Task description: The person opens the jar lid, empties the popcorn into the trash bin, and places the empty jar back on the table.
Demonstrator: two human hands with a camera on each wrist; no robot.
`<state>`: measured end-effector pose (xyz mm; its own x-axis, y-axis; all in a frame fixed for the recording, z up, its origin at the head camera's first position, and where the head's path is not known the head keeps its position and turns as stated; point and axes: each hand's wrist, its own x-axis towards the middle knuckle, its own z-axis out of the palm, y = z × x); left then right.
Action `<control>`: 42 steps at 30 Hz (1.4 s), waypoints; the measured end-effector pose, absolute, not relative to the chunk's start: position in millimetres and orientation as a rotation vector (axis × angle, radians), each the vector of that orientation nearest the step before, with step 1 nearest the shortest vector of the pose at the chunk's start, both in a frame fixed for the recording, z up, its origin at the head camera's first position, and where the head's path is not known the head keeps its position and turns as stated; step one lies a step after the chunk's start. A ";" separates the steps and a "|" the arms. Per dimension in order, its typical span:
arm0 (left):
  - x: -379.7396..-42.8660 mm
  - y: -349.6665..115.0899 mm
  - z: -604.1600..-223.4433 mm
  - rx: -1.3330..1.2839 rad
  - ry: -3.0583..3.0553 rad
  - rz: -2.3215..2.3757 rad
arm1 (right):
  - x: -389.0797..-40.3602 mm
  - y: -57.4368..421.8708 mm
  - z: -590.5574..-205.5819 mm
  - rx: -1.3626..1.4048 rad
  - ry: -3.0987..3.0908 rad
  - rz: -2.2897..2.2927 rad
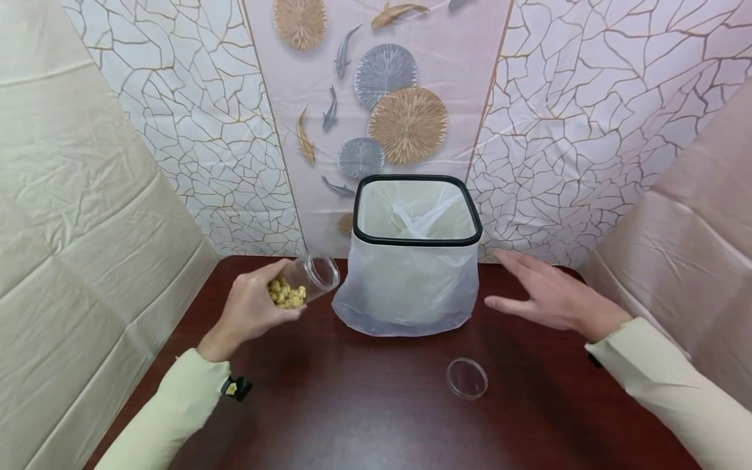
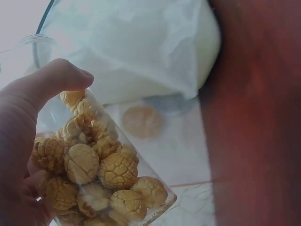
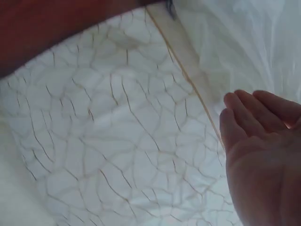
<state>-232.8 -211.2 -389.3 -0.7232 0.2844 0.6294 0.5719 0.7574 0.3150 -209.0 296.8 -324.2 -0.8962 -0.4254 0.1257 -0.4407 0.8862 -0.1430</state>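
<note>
My left hand (image 1: 249,301) grips a clear plastic jar (image 1: 320,287), tilted so its uncapped mouth faces right toward the bin. Round, cracked-looking popcorn pieces (image 2: 101,165) lie in the lower part of the jar. The white bin (image 1: 414,287) has a translucent bag over it and a black rim; it stands at the table's back. My right hand (image 1: 543,294) hovers just right of the bin with straight fingers, holding nothing. On the table below it lies a clear round lid (image 1: 467,378).
The dark red-brown table (image 1: 352,418) ends at a patterned backdrop (image 1: 546,130) close behind the bin. Beige cloth walls (image 1: 76,215) slope up on the left and right sides.
</note>
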 end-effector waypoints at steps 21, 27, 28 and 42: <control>-285.1 -195.0 -280.0 -0.732 -2.448 -0.385 | -273.2 265.8 -268.6 0.777 -2.939 0.188; -293.9 -182.7 -262.0 -0.765 -2.489 -0.329 | -281.5 261.2 -271.9 0.742 -2.965 0.163; -295.0 -180.5 -259.7 -0.769 -2.495 -0.319 | -282.5 261.4 -273.0 0.738 -2.968 0.164; -302.3 -157.0 -236.9 -0.793 -2.505 -0.095 | -286.2 259.6 -285.9 0.731 -2.988 0.211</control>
<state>-302.3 -157.0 -236.9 -0.7010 0.5205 0.4875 0.5558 0.8271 -0.0838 -286.2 259.6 -285.9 -0.8859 -0.4552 0.0892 -0.4632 0.8783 -0.1185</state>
